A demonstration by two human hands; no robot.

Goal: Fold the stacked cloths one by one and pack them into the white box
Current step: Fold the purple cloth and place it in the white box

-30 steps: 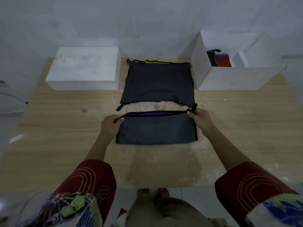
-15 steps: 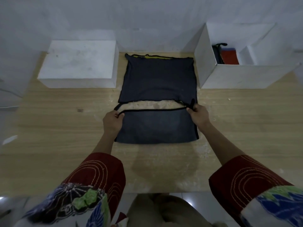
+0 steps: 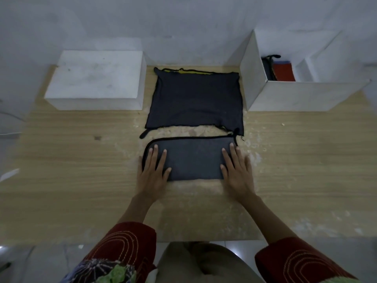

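A dark grey cloth (image 3: 193, 158), folded in half, lies flat on the wooden table (image 3: 81, 170) in front of me. My left hand (image 3: 153, 172) rests palm down on its left end, fingers spread. On the right end my right hand (image 3: 237, 170) presses flat in the same way. Behind the folded cloth sits the stack of unfolded cloths (image 3: 195, 99), dark on top with a yellow edge showing at the back. The open white box (image 3: 302, 94) stands at the back right, with folded dark and red cloths (image 3: 279, 71) inside.
A closed white block (image 3: 95, 78) stands at the back left beside the stack. A white wall runs behind the table. The table's near edge is just in front of my knees.
My hands let go of the cloth's far corners after bringing the folded edge down. They slid back toward me and now lie flat on the cloth.
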